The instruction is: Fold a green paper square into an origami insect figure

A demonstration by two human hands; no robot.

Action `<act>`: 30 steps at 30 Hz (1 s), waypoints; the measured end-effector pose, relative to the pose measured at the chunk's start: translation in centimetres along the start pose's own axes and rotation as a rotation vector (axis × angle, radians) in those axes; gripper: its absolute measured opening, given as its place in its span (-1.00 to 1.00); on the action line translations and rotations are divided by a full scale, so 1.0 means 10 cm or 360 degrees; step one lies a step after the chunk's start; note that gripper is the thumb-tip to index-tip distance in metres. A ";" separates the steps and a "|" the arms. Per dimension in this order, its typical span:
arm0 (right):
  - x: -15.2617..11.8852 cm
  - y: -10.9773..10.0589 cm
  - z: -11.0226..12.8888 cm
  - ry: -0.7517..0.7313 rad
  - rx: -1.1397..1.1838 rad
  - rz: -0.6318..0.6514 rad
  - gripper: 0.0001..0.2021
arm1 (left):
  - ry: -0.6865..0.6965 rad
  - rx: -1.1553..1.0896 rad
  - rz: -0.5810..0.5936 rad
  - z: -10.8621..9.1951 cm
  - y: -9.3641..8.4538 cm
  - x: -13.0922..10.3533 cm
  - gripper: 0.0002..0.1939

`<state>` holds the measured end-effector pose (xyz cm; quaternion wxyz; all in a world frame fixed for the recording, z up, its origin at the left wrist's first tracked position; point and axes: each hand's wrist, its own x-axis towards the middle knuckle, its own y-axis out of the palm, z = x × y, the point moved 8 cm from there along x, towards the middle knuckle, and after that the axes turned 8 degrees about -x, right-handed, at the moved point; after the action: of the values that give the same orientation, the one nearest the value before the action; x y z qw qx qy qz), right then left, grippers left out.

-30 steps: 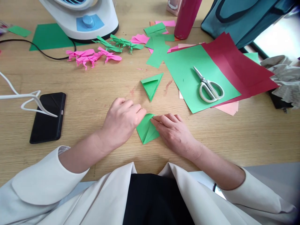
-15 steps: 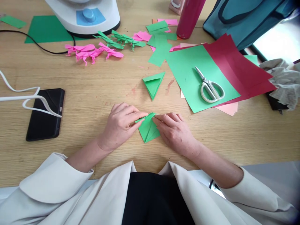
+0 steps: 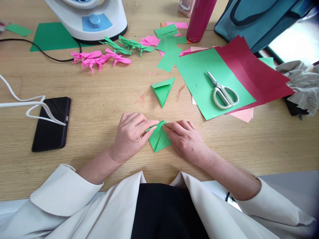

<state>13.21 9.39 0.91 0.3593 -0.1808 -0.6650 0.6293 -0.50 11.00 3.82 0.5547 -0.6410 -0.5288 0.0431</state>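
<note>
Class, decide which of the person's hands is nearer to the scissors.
Right. The right hand is below and left of the scissors in the picture; the left hand lies farther left.

head view, facing forward and down, near tabletop (image 3: pixel 99 96)

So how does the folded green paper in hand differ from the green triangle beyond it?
The left hand pinches the folded green paper and the right hand touches it; the green triangle lies untouched. The folded green paper shows creases meeting at its near corner; the green triangle, a band along its far edge. Both are green, each with a near-pointing corner.
</note>
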 end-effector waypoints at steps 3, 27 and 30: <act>0.00 0.01 0.00 0.0005 0.0001 0.0016 -0.70 | 0.0026 0.0008 -0.0022 -0.02 -0.01 0.00 -0.88; -0.02 0.02 0.00 -0.0014 -0.0009 0.0036 -0.66 | -0.0003 -0.0188 0.0153 -0.05 -0.03 -0.04 -0.59; -0.03 0.01 -0.01 -0.0031 -0.0009 0.0020 -0.64 | 0.0035 -0.0124 0.0160 -0.07 -0.01 -0.05 -0.60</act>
<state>13.45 9.24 0.70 0.3483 -0.1800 -0.6689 0.6315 -0.36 10.20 3.91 0.5322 -0.6883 -0.4910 0.0431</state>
